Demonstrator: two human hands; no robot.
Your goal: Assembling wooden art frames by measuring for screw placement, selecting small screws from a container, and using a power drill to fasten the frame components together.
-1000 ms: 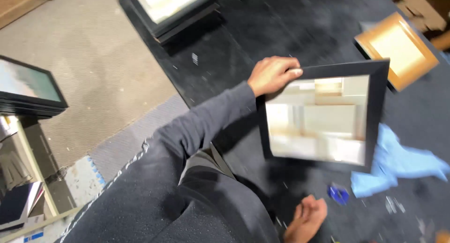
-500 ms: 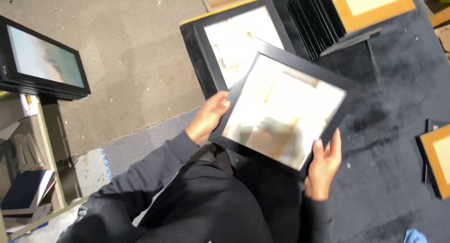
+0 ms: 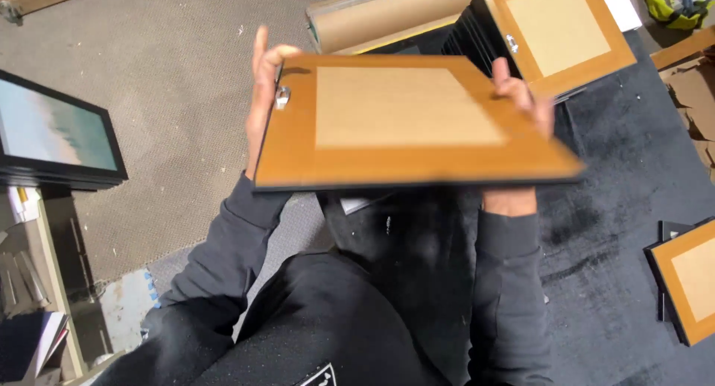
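Held frame (image 3: 410, 121), brown back up, spans middle, blocks view of dark mat (image 3: 596, 229) beneath. Far: cardboard roll (image 3: 380, 17) and frame stack (image 3: 558, 36) crowd close. Right: another frame (image 3: 689, 278) at mat edge. Left: open carpet (image 3: 149, 80), framed picture (image 3: 52, 133) beyond.

the picture frame (image 3: 410, 121) is held flat in the air, back side up, a little blurred. its backing is orange-brown board with a paler tan rectangle in the middle, and a thin black edge shows along the near side. a small metal hanger sits near its left edge. it is gripped at both short sides, above the dark mat.
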